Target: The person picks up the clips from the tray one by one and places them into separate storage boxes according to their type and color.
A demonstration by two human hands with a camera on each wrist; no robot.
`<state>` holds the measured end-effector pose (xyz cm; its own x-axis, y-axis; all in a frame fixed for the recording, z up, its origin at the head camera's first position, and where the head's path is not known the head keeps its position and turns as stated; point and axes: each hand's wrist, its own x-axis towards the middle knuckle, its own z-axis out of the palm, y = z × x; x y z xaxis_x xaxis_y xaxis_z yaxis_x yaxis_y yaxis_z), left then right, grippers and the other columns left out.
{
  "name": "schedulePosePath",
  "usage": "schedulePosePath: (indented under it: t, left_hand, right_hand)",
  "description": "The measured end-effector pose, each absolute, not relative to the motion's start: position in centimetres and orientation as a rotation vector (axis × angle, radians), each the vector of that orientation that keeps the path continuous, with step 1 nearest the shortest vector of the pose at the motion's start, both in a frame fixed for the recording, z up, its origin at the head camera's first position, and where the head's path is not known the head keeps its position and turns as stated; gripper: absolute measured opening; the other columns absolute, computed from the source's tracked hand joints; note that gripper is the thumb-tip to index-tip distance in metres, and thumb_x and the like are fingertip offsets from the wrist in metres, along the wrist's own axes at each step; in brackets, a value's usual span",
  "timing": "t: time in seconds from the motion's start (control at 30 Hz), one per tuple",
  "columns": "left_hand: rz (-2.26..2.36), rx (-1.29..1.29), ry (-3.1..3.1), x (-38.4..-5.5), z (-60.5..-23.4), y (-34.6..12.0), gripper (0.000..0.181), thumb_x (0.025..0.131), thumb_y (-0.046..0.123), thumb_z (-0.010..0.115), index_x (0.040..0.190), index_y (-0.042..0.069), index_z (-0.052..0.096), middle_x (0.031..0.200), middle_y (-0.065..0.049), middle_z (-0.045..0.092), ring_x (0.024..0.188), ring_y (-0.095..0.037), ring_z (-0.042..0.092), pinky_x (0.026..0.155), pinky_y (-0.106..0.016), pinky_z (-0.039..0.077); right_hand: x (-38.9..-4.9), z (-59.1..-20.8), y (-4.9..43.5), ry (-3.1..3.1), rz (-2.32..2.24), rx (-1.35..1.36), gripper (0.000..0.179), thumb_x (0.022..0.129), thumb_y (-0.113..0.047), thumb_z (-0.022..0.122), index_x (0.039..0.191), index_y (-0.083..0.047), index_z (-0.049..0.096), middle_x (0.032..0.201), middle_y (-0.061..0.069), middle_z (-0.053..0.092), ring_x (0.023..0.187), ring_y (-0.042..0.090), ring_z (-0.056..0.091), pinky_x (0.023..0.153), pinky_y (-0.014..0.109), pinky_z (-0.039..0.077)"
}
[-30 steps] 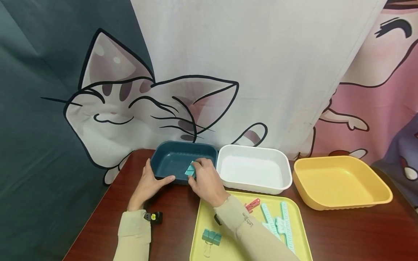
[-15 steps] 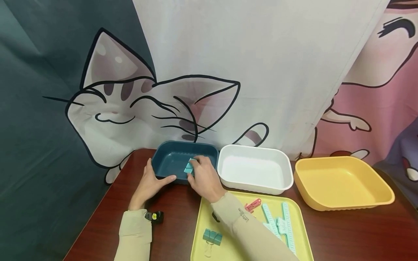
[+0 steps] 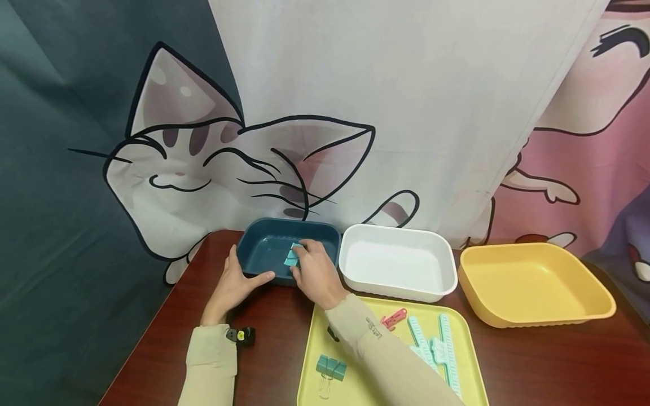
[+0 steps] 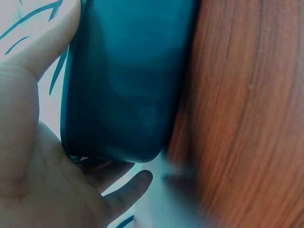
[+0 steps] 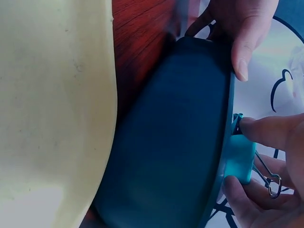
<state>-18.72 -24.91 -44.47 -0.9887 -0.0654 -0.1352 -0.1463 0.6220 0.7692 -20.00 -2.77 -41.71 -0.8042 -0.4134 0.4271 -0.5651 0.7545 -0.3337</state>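
My right hand [image 3: 320, 276] pinches a turquoise binder clip [image 3: 291, 255] between thumb and fingers, over the right part of the dark blue bin [image 3: 264, 225]. In the right wrist view the binder clip [image 5: 240, 159] shows just past the bin's near rim, with a wire handle sticking out. My left hand [image 3: 233, 286] rests against the bin's near left corner, fingers straight along the side and thumb along the front rim. The left wrist view shows the left thumb [image 4: 52, 45] along the rim of the bin [image 4: 128, 85].
A white bin [image 3: 396, 287] and a yellow bin [image 3: 533, 282] stand to the right. On the yellow tray [image 3: 307, 369] lie a teal binder clip [image 3: 331, 367], a red clip [image 3: 394, 319] and pale green long clips [image 3: 449, 355]. A patterned cloth [image 3: 431, 113] hangs behind the table.
My right hand has moved slightly away from me, carrying the turquoise binder clip farther over the dark blue bin. My left hand stays at the bin's corner.
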Motion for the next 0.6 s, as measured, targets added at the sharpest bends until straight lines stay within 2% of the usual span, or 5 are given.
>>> schedulePosePath:
  t: [0.6]
  left_hand:
    - [1.3,-0.171,2.752,-18.64,-44.47,-24.98,0.128,0.085,0.056,0.075,0.158,0.004,-0.016,0.163,-0.028,0.0,0.143,-0.047,0.022,0.112,-0.067,0.025]
  right_hand:
    - [-20.93,-41.88,-3.61,-2.662,0.674,0.793,0.036,0.092,-0.015,0.076,0.123,0.001,0.068,0.131,0.018,0.06,0.119,0.031,0.058,0.099,0.036,0.051]
